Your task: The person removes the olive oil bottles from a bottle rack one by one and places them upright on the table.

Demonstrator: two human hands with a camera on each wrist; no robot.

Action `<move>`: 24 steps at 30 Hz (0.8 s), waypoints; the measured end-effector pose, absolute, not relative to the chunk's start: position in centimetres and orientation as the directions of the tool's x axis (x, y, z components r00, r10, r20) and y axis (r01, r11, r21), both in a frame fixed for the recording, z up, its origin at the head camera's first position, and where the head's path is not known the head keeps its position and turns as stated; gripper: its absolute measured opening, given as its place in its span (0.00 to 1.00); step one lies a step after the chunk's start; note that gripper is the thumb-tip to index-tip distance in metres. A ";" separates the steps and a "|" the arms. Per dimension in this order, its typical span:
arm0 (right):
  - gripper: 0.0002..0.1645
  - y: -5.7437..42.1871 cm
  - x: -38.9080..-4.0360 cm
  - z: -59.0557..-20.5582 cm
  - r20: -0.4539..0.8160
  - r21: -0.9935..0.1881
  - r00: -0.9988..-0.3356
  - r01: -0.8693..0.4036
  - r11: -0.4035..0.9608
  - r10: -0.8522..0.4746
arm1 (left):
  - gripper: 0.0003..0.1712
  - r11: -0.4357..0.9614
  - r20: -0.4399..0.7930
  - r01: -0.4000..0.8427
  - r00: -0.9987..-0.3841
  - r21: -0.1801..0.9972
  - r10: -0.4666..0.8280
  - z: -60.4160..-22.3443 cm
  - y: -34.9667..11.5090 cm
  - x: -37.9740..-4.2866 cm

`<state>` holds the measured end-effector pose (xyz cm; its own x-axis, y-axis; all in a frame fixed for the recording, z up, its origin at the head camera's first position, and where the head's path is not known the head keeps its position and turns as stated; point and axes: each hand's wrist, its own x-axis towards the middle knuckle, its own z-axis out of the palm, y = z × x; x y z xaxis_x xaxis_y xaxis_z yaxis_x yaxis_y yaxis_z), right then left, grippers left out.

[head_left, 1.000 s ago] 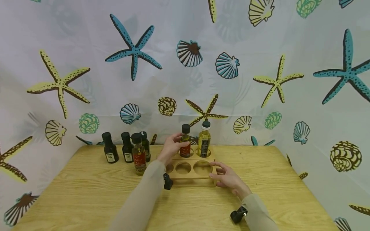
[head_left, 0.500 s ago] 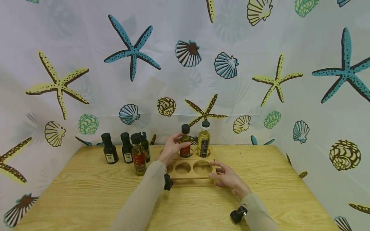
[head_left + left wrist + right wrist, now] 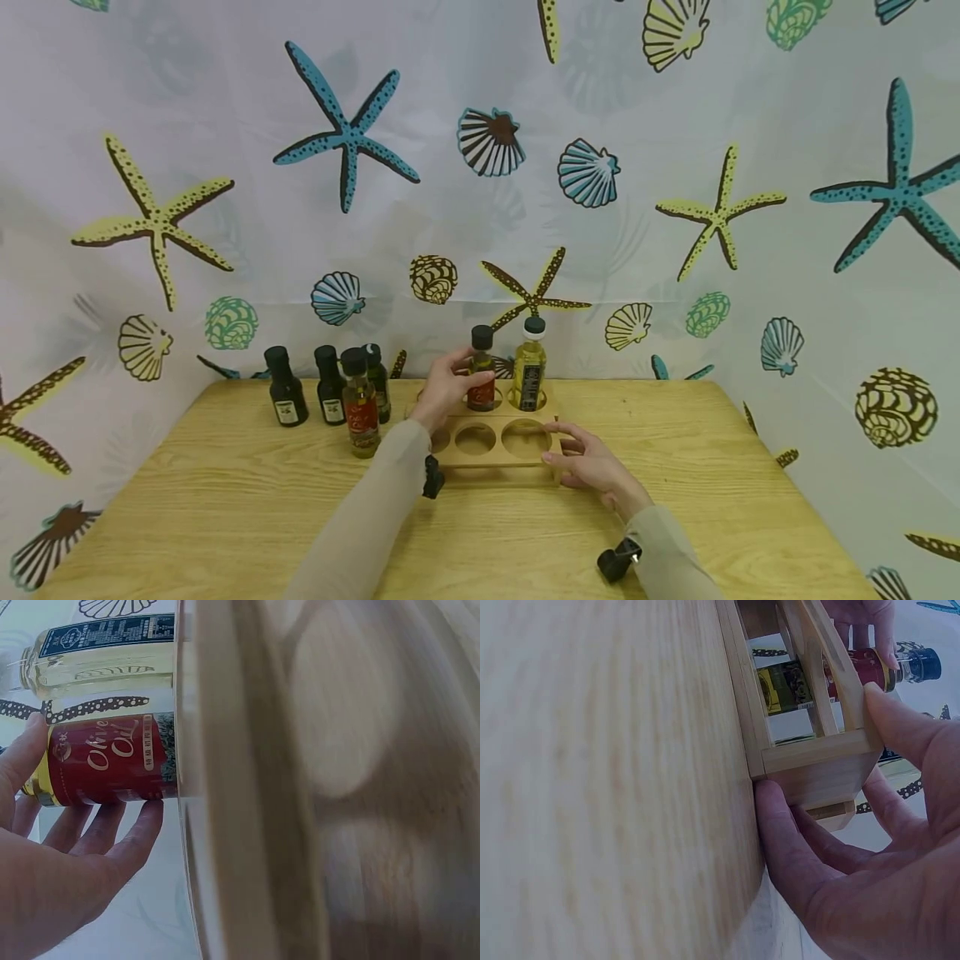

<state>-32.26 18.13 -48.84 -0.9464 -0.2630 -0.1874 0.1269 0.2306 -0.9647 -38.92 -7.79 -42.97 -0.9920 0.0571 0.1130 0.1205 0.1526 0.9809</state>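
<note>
An olive oil bottle (image 3: pixel 482 396) with a red label and black cap stands upright in a back-row hole of a two-tier wooden bottle rack (image 3: pixel 491 457). My left hand (image 3: pixel 442 390) holds it from the left; in the left wrist view the thumb and fingers lie around the red label (image 3: pixel 105 761). To its right, a clear bottle of yellow oil (image 3: pixel 529 375) fills another back hole. My right hand (image 3: pixel 592 462) grips the rack's right end, thumb on the top edge and fingers against the side panel (image 3: pixel 825 769) in the right wrist view. Front-row holes hold no bottles.
Left of the rack stand two dark bottles (image 3: pixel 285 392), another red-label bottle (image 3: pixel 362 417) and a dark green bottle (image 3: pixel 380 387) behind it. A patterned curtain (image 3: pixel 480 217) rises behind the wooden table (image 3: pixel 225 500) and along its sides.
</note>
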 end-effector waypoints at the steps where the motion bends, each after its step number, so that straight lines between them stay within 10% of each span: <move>1: 0.35 18.1 -32.2 -48.9 -0.187 -0.965 -0.946 0.126 0.232 -0.263 | 0.26 0.150 0.112 0.120 -0.992 0.981 0.057 -43.0 -7.8 -38.9; 24: 0.37 18.2 -32.1 -48.7 -0.184 -0.964 -0.945 0.118 0.240 -0.272 | 0.34 0.183 0.235 0.237 -0.971 0.954 0.034 -40.4 -9.7 -37.7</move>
<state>-32.10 18.16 -48.74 -0.9445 -0.2721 -0.1838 0.1185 0.2397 -0.9636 -37.68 -9.72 -40.42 -0.9714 0.0337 0.2352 0.2373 0.1830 0.9540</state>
